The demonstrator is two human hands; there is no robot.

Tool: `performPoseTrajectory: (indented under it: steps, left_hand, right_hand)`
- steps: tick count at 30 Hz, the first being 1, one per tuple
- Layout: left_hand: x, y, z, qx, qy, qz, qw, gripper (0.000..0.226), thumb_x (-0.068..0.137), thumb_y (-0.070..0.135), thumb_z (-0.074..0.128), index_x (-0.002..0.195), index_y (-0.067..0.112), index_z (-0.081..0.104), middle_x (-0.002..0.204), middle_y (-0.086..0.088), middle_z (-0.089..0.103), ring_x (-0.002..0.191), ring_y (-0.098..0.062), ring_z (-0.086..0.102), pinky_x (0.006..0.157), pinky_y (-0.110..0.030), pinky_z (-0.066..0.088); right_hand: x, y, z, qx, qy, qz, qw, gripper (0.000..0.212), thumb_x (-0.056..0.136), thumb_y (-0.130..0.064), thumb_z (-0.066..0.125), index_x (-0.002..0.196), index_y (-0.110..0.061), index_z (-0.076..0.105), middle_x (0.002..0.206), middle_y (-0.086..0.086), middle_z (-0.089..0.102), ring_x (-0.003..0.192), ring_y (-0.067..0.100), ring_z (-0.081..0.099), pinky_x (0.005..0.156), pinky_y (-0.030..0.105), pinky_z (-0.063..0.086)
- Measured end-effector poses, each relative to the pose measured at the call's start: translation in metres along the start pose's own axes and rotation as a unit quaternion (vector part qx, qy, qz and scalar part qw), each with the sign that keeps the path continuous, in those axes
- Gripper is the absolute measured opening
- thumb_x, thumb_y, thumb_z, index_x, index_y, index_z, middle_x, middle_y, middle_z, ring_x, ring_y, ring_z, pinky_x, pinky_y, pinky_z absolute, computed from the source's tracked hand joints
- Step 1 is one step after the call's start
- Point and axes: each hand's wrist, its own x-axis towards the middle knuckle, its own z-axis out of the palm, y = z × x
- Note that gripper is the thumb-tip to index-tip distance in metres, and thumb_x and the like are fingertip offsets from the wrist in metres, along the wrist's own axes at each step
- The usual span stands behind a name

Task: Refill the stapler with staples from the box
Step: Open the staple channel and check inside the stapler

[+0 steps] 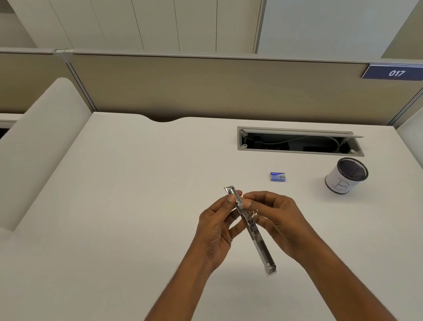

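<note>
stapler point(261, 248): bare metal, bright chrome look, polished, glints along the rail; duller dark part mid-length
staple box point(277, 176): thin card, printed blue, smooth, slight sheen
pen cup point(345, 176): black mesh, metal look, matt; smooth white band round outside, paper or plastic, cannot tell
desk point(132, 205): off-white laminate look, smooth, matt, faint soft glare
partition point(198, 84): beige, cloth-like face, matt, weave too fine to see; grey metal-look trim, satin
cable hatch point(241, 142): grey frame, metal or plastic unclear, matt
number plate point(397, 73): dark blue, smooth, semi-gloss
cabinet doors point(157, 16): pale, smooth, matt
side divider point(33, 150): white, smooth, matt
</note>
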Motion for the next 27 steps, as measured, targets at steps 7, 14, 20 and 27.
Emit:
performPoseTrajectory:
  steps: [7, 14, 20, 27]
  left_hand:
    - [0.004, 0.0, -0.003, 0.084, 0.023, -0.006, 0.996, 0.027, 0.092, 0.026, 0.07, 0.112, 0.01, 0.077, 0.099, -0.005, 0.076, 0.091, -0.018, 0.073, 0.075, -0.033, 0.06]
    - [0.009, -0.002, -0.007, 0.184, 0.021, -0.023, 0.983, 0.023, 0.093, 0.029, 0.071, 0.101, 0.008, 0.079, 0.093, -0.012, 0.078, 0.087, -0.022, 0.073, 0.079, -0.04, 0.061]
    - [0.023, 0.0, -0.004, 0.357, 0.044, -0.005, 0.933, 0.019, 0.09, 0.029, 0.074, 0.092, 0.01, 0.08, 0.088, -0.009, 0.08, 0.081, -0.025, 0.077, 0.082, -0.05, 0.063]
    - [0.037, -0.025, 0.002, 0.652, 0.098, 0.057, 0.75, 0.016, 0.087, 0.027, 0.068, 0.085, 0.016, 0.079, 0.087, 0.006, 0.07, 0.089, -0.02, 0.07, 0.084, -0.04, 0.058]
  right_hand:
    - [0.006, 0.021, 0.001, 0.208, 0.03, 0.101, 0.972, 0.041, 0.096, -0.034, 0.063, 0.115, 0.002, 0.07, 0.101, 0.013, 0.075, 0.085, 0.022, 0.071, 0.081, 0.034, 0.055]
    - [0.02, 0.056, 0.007, 0.305, 0.05, 0.174, 0.935, 0.046, 0.103, -0.036, 0.05, 0.119, 0.001, 0.072, 0.088, 0.014, 0.074, 0.081, 0.025, 0.07, 0.072, 0.034, 0.057]
    - [0.03, 0.076, 0.01, 0.418, 0.069, 0.199, 0.884, 0.049, 0.105, -0.029, 0.043, 0.084, 0.002, 0.074, 0.066, 0.012, 0.073, 0.06, 0.025, 0.074, 0.066, 0.035, 0.06]
    - [0.033, 0.085, 0.011, 0.448, 0.053, 0.202, 0.869, 0.049, 0.106, -0.029, 0.04, 0.115, 0.007, 0.072, 0.117, 0.021, 0.074, 0.1, 0.032, 0.076, 0.091, 0.04, 0.061]
